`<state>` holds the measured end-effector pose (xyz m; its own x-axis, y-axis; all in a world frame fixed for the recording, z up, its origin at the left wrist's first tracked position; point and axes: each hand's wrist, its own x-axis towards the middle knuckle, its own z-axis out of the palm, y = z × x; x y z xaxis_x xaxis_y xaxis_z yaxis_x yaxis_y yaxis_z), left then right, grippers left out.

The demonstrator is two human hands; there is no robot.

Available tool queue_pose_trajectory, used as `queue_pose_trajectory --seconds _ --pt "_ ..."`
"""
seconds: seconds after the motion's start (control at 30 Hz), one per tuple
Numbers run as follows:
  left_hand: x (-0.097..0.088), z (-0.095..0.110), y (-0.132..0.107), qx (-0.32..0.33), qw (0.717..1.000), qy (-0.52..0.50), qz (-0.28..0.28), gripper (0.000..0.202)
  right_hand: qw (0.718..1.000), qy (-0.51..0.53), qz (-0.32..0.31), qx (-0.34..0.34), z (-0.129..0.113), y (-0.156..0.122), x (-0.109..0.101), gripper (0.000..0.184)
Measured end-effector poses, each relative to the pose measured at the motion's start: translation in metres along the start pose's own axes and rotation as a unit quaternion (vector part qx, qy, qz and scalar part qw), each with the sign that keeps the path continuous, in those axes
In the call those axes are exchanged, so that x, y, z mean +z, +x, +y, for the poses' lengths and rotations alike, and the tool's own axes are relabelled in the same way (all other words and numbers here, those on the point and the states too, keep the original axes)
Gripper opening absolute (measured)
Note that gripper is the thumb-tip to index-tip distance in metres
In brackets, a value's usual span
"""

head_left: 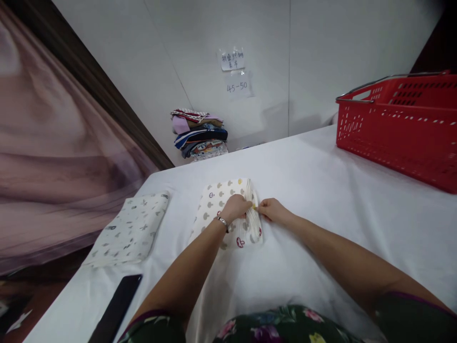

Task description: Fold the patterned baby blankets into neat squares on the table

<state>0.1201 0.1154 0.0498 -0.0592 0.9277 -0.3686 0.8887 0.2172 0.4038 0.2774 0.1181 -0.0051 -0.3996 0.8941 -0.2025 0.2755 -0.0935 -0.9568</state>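
Counter (303, 171) under a white sheet, lightly creased, its far edge running towards a pale panelled wall (321, 52). Two papers on the wall: an upper one (233, 60) with handwritten characters, and below it a lower one (239, 85) reading "45-50". Stack of folded textiles (200, 136) just beyond the far edge, near the wall; mixed colours, some striped. Pinkish drape (67, 143) fills the left side. Red basket (400, 133) at far right on the counter, perforated sides, metal handle.

Near left: white cloth with small grey motifs (132, 228), folded flat. Black flat object (117, 307) nearer the wearer, cut off by the lower edge of view.

Mushroom-print cloth (210, 205) at mid-counter, folded, lying between the grey-motif cloth and the basket; layers bunched along its right side.

Left hand (235, 208) over the cloth, palm down, thumb and fingers gripping the bunched layers; bracelet (222, 220) at the wrist. Right hand (273, 209) just outside the right edge, fingers curled, thumb and forefinger pinching the cloth's edge. Fingertips of both hands near each other; forearms converge from the lower corners, bare below short dark sleeves.
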Motion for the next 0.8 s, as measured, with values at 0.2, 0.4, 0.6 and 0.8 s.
queue_pose_trajectory --seconds 0.2,0.4,0.6,0.8 --pt "-0.001 0.001 0.000 0.002 1.000 0.009 0.004 0.030 1.000 0.013 0.014 -0.010 -0.001 0.000 0.006 0.014" --pt "-0.001 0.001 -0.002 -0.004 1.000 -0.004 -0.001 0.030 0.993 0.117 -0.016 -0.028 -0.003 -0.002 0.011 0.011" --pt "-0.003 0.005 0.001 -0.018 0.999 -0.033 -0.011 0.042 0.989 0.145 -0.014 -0.027 -0.002 -0.002 0.017 0.010" --pt "-0.009 0.009 0.000 -0.034 0.999 -0.034 -0.018 0.028 0.987 0.154 -0.042 0.002 -0.007 -0.002 0.007 0.007"
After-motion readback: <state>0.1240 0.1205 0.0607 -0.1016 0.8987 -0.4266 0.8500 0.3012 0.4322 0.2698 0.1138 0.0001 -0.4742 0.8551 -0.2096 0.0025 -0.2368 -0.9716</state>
